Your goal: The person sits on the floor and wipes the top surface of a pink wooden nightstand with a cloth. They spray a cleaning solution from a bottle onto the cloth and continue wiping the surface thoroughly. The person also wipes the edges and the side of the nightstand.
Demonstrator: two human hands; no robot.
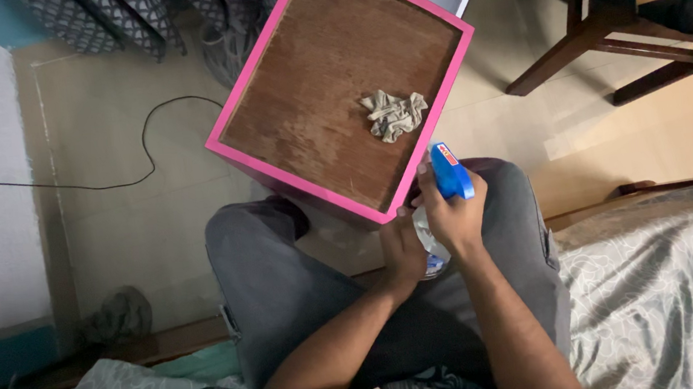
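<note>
Looking straight down here: the person sits on the edge of a bed with both hands meeting just over the lap. The right hand (455, 219) is clenched around the neck of a spray bottle (442, 202), its blue trigger head sticking up above the knuckles and pointing toward the table, while the clear body drops below the palm. The left hand (404, 253) comes in from the other side and cups the lower part of that same bottle, fingers closed against it. So the bottle sits between the two hands, right above, left beneath.

Just ahead of the nozzle stands a small table (287, 115) with a worn brown top and a bright pink rim; its near corner is almost touching the hands. A crumpled grey-beige cloth (394, 114) lies on the top, off toward the right edge, near the spray head but apart from both hands.

On the floor to the left, a black cable (144, 147) loops across. A dark wooden chair (596, 39) stands at upper right.
</note>
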